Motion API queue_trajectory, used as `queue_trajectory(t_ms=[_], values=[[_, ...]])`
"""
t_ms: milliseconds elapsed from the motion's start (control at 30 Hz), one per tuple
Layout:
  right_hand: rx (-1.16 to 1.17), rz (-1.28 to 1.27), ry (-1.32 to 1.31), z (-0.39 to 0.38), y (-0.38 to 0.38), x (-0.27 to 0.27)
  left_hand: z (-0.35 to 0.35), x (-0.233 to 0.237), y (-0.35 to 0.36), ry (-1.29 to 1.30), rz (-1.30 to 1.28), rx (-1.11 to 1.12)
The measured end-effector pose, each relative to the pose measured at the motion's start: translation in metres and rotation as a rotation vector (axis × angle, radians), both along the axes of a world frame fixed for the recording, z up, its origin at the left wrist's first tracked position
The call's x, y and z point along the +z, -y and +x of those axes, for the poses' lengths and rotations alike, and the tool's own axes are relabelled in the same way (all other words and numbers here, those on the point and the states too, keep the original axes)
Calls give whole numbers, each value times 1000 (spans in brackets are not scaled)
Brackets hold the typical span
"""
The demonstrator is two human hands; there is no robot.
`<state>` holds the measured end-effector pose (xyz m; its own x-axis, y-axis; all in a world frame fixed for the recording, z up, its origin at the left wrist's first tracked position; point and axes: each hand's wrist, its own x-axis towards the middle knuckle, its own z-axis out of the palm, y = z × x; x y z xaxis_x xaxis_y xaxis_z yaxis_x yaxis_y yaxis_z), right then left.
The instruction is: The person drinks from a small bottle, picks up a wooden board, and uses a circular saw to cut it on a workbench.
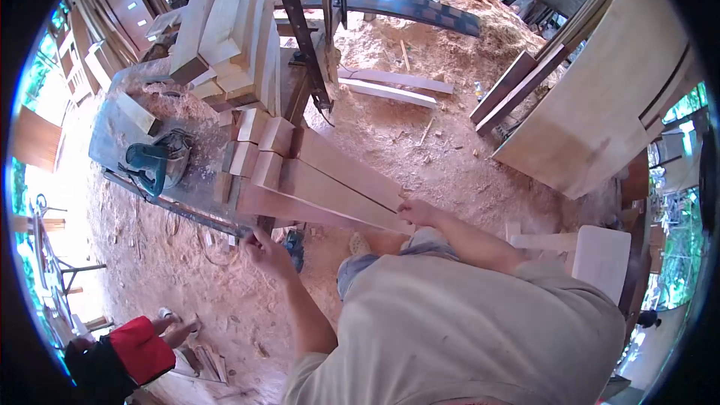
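Long planed wooden boards (337, 184) lie side by side, reaching from the bench towards my body. Along their left side a thin reddish board (300, 208) stands on edge. My right hand (420, 212) is at the near end of the boards, its fingers curled and closed on a board's end. Just below the thin board's far end is my left hand (268, 253), beside the bench edge. Its fingers are pinched together, and what they hold, if anything, is too small to make out.
A green circular saw (156, 161) rests on the dusty bench (112, 124), near stacked timber (232, 22). A dark power tool (293, 251) is below the boards. Large panels (600, 90) lean at right. Another person in red shorts (142, 349) is at lower left. Sawdust covers the ground.
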<state>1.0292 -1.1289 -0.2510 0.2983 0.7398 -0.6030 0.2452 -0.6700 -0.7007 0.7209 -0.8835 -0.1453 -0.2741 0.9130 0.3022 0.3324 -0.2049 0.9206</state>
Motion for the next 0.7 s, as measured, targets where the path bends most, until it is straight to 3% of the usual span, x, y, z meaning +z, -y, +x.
queue_trajectory(t_ms=[67, 133, 200, 267, 333, 400, 467, 533, 600, 633, 700], values=[[-69, 15, -27, 3, 17, -2, 30, 59, 5, -210, 251, -60], [-192, 26, -75, 12, 47, 1, 60, 86, -1, -227, 547, -209], [-491, 5, -83, 21, 87, 32, 90, 104, -4, -253, 379, -469], [-805, -16, -216, 36, 141, 21, 113, 110, -13, -465, 294, -605], [-960, 54, -182, 40, 204, 18, 130, 97, -23, -696, 175, -714], [-1198, 58, -251, 24, 258, 38, 137, 91, -31, -797, 185, -696], [-1386, 95, -260, -3, 322, 15, 139, 90, -35, -897, 188, -695], [-1499, 115, -452, -49, 369, 19, 150, 98, -40, -943, 5, -669], [-1022, -225, -254, -72, 457, -66, 156, 99, -49, -962, -6, -677], [-1022, -228, -267, -86, 457, -64, 153, 98, -49, -981, -19, -684], [-1423, -94, -552, -136, 447, -41, 144, 99, -39, -996, -58, -596]])
